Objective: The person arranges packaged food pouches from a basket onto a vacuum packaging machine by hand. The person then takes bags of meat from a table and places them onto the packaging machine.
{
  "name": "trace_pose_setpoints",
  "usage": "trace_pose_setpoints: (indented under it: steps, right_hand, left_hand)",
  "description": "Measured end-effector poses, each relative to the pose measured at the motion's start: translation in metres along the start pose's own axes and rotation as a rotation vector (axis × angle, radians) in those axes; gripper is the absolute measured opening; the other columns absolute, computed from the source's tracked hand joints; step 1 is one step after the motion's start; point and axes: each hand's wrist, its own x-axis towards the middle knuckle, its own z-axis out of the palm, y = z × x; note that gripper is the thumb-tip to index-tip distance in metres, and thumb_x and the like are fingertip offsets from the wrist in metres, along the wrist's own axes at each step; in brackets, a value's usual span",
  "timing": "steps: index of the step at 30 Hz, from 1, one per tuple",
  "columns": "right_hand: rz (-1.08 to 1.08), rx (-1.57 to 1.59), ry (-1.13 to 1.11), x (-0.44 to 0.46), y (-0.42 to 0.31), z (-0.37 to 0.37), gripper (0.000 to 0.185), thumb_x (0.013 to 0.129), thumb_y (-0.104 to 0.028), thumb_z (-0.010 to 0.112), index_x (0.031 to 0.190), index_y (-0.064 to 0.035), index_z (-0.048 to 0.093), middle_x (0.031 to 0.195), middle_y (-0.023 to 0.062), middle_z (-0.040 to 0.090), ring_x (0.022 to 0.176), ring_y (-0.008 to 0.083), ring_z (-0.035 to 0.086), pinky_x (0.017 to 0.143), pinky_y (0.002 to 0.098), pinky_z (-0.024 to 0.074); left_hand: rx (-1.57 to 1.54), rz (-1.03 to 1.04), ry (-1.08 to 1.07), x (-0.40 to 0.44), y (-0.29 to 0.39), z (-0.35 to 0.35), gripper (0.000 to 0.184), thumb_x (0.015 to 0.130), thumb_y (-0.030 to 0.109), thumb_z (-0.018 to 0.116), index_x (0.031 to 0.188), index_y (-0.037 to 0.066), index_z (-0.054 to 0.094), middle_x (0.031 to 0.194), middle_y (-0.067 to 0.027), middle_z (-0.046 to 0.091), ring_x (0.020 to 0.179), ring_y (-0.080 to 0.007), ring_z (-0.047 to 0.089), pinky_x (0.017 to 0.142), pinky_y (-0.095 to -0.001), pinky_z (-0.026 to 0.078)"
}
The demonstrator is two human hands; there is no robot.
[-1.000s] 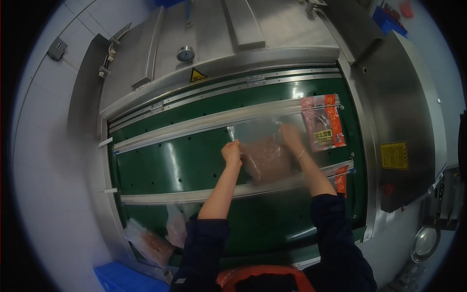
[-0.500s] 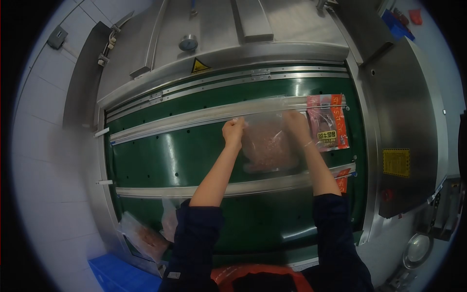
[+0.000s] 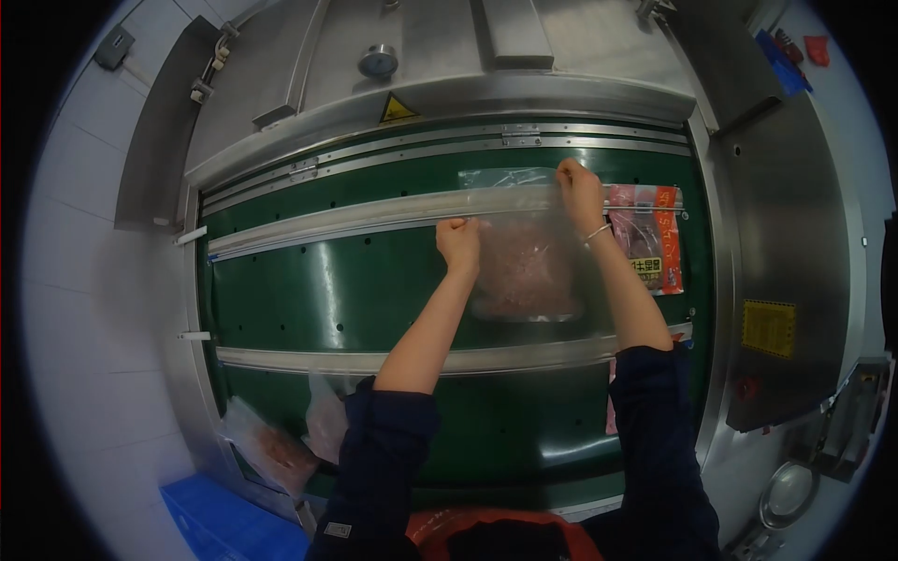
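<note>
A clear plastic bag of reddish ground-looking meat lies flat on the green bed, its open end reaching across the upper metal bar. My left hand is closed, pinching the bag's left side just below that bar. Up at the bag's top right corner, my right hand has its fingers pinched together on the film. Close to the right of it is a printed red and pink packet, its top edge on the same bar.
A second metal bar crosses the green bed lower down. Two more filled clear bags lie at the lower left, above a blue crate. Part of another packet shows beside my right sleeve. Steel machine walls surround the bed.
My right hand has moved forward past the bar to the bag's top corner. The bag's open end now spreads visibly beyond the bar. My left hand still pinches the left side.
</note>
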Motion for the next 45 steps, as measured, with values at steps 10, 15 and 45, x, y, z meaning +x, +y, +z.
trace_pose_setpoints:
  steps: [10,15,45]
  right_hand:
    - [-0.012,-0.332,0.01,0.01,0.028,0.021,0.012,0.078,-0.017,0.058,0.086,-0.0078,0.057,0.081,0.0136,0.062,0.074,0.0324,0.059,0.064,0.0392,0.0468]
    - [0.101,0.244,-0.386,-0.096,-0.105,-0.05,0.02,0.084,-0.017,0.053,0.096,-0.0007,0.054,0.084,0.0108,0.059,0.081,0.0225,0.059,0.075,0.0349,0.046]
    - [0.372,0.305,0.139,-0.385,-0.142,-0.152,0.006,0.088,-0.006,0.042,0.086,0.0003,0.042,0.072,0.0129,0.046,0.063,0.0236,0.049,0.059,0.0309,0.0407]
  left_hand:
    - [-0.021,-0.086,-0.204,0.016,0.004,-0.004,0.013,0.074,0.008,0.063,0.073,0.001,0.052,0.072,-0.0043,0.056,0.066,-0.0128,0.053,0.06,-0.0246,0.044]
    - [0.356,0.494,-0.246,-0.013,0.068,-0.22,0.011,0.08,0.006,0.057,0.089,0.0,0.058,0.083,-0.0069,0.062,0.078,-0.0138,0.059,0.07,-0.0247,0.046]
    - [0.073,0.34,-0.331,-0.314,-0.045,-0.246,0.01,0.087,0.006,0.047,0.082,0.0,0.052,0.075,-0.0049,0.059,0.061,-0.0059,0.047,0.056,-0.0196,0.039]
